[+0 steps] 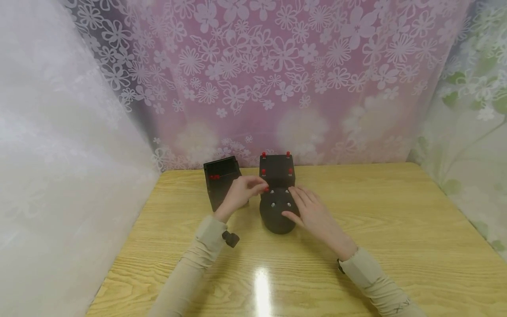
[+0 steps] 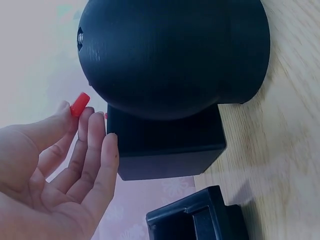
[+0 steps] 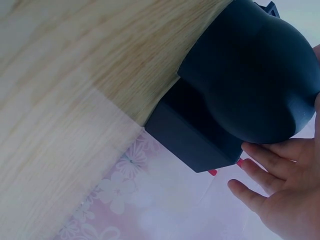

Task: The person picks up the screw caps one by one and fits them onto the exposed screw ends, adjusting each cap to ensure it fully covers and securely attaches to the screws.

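Note:
A black rounded block (image 1: 278,221) stands on the table, with several small metal screw ends (image 1: 273,205) showing on its top. Between thumb and fingertips, my left hand (image 1: 242,193) pinches a small red cap (image 2: 80,104), held by the block's far left edge. The other left fingers are loosely bent below the cap in the left wrist view. My right hand (image 1: 317,218) lies along the right side of the rounded block with its fingers extended, fingertips (image 3: 250,148) right at the surface.
Directly behind the rounded block stands a black box (image 1: 277,166) with red caps (image 1: 290,170) upright at its corners. To the left, a black bin (image 1: 222,193) holds more red pieces (image 1: 214,177). The wooden table (image 1: 356,193) ends at a floral curtain (image 1: 237,66).

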Available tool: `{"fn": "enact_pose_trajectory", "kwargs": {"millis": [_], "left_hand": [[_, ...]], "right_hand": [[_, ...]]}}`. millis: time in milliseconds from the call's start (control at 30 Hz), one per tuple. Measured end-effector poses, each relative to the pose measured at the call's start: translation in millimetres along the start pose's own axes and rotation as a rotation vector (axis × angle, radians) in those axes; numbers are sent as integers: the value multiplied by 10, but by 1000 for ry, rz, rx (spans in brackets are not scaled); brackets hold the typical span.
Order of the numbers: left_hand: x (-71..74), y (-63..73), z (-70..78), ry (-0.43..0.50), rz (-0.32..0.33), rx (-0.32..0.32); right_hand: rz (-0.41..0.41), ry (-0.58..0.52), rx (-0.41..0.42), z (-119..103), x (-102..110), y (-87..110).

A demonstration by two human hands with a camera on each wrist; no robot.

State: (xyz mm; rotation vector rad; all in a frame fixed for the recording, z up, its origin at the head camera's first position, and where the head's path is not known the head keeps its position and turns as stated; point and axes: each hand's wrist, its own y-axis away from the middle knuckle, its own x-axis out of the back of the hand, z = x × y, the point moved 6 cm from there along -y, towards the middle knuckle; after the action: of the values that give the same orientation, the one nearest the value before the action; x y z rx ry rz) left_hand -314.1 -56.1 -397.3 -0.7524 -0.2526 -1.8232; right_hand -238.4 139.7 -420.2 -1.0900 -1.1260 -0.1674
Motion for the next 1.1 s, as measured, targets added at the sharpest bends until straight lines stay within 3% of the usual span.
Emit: {"fn": "enact_pose_trajectory", "kwargs": {"millis": [567,1100], "left_hand": [[-65,-38,109,-83,17,13],[-126,-62,232,-167,20,-66]], "right_hand": [[11,7,6,-14,8,5],[15,12,14,-9,13,9]]}}
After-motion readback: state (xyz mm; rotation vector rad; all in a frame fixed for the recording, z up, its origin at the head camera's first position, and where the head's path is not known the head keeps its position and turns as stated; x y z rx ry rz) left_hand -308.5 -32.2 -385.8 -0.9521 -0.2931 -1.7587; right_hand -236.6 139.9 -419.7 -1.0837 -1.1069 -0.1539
